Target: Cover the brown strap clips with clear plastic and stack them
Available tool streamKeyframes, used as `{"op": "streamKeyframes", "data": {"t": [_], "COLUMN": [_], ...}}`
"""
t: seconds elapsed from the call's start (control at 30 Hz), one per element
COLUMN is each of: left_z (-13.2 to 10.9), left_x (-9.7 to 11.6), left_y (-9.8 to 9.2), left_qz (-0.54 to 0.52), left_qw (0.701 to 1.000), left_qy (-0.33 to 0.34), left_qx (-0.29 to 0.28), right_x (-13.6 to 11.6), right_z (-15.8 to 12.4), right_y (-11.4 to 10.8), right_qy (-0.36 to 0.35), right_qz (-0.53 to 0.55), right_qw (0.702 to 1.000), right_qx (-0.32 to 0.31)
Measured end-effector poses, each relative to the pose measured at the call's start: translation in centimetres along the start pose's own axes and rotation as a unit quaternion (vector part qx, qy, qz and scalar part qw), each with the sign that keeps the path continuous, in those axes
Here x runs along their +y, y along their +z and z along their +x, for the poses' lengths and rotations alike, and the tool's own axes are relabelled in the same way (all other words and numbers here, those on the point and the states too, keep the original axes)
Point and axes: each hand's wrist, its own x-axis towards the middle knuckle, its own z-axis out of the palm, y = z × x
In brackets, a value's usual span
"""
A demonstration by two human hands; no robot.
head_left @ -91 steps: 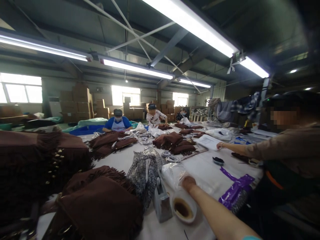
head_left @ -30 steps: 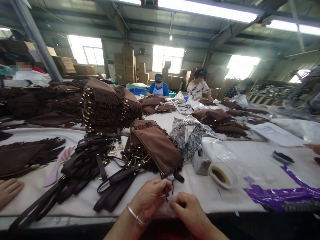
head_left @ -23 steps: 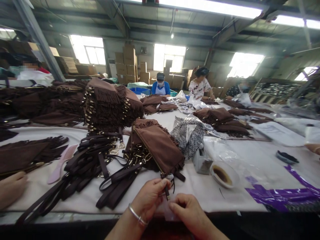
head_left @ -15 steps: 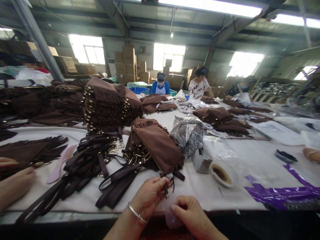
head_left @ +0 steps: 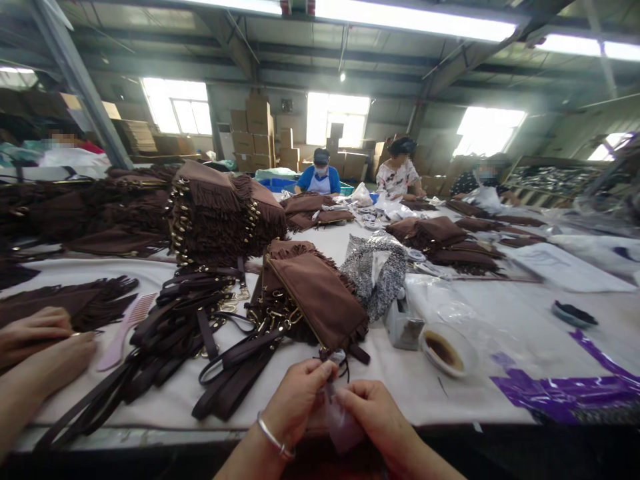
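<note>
At the table's front edge, my left hand [head_left: 299, 392], with a silver bangle at the wrist, pinches the dark zipper pull at the end of a brown fringed bag [head_left: 323, 293]. My right hand [head_left: 377, 408] is closed on the rim of a small clear plastic bag [head_left: 344, 430], which hangs between both hands. The zipper pull's tip appears to be inside the mouth of the plastic bag, though fingers partly cover it. The brown bag lies on others like it, its gold zipper facing my side.
Brown straps [head_left: 170, 333] with gold clasps lie to the left, near a pink comb [head_left: 123, 333]. A co-worker's hands [head_left: 55, 347] work at far left. A tall stack of fringed bags [head_left: 220, 213] stands behind. To the right are a bowl of brown liquid [head_left: 445, 350] and purple plastic [head_left: 555, 393].
My right hand has moved up and slightly left, bringing the plastic bag over the zipper pull's tip. The co-worker's hands at left have shifted right.
</note>
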Motion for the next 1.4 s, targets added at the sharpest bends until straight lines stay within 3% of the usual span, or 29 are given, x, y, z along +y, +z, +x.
{"op": "streamKeyframes", "data": {"t": [0.27, 0.4, 0.53, 0.63, 0.8, 0.97, 1.13, 1.2, 1.27, 1.3, 1.33, 1.4], "left_z": [-1.9, -2.1, -1.5, -1.2, -0.1, 1.5, 1.7, 1.7, 1.7, 1.8, 1.8, 1.9], "left_x": [-0.8, -1.8, -1.5, -0.7, 0.5, 1.4, 2.0, 2.2, 2.4, 2.5, 2.5, 2.5], "left_y": [-1.4, -2.1, -2.8, -3.2, -3.5, -3.7, -3.0, -2.7, -2.6, -2.7, -2.7, -2.7], "left_qz": [-0.046, 0.029, 0.096, 0.199, 0.311, 0.375, 0.355, 0.352, 0.361, 0.360, 0.348, 0.300], "left_qw": [0.997, 0.997, 0.992, 0.973, 0.929, 0.896, 0.917, 0.924, 0.920, 0.922, 0.928, 0.951], "left_qy": [-0.058, -0.063, -0.020, 0.052, 0.140, 0.171, 0.132, 0.117, 0.124, 0.124, 0.114, 0.072], "left_qx": [-0.012, 0.040, 0.074, 0.107, 0.143, 0.168, 0.125, 0.097, 0.087, 0.079, 0.066, 0.027], "right_x": [-1.5, -1.1, -0.8, -0.8, -1.1, -1.6, -0.8, -0.4, -0.3, -0.4, -0.6, -1.2], "right_z": [2.5, 3.2, 2.9, 2.4, 2.6, 3.1, 3.5, 3.5, 3.4, 3.4, 3.4, 3.4], "right_y": [1.7, 2.9, 3.5, 3.5, 3.7, 4.7, 6.0, 5.9, 5.1, 4.4, 3.6, 1.9], "right_qy": [0.004, 0.024, 0.034, 0.086, 0.079, 0.099, 0.127, 0.123, 0.063, 0.001, -0.078, -0.249], "right_qz": [-0.001, 0.062, 0.137, 0.178, 0.117, 0.138, 0.245, 0.221, 0.102, 0.016, -0.074, -0.221], "right_qw": [0.999, 0.996, 0.990, 0.980, 0.990, 0.986, 0.960, 0.964, 0.991, 0.999, 0.994, 0.939], "right_qx": [0.053, 0.056, 0.020, -0.007, -0.004, -0.005, -0.042, -0.080, -0.064, -0.028, 0.017, 0.084]}}
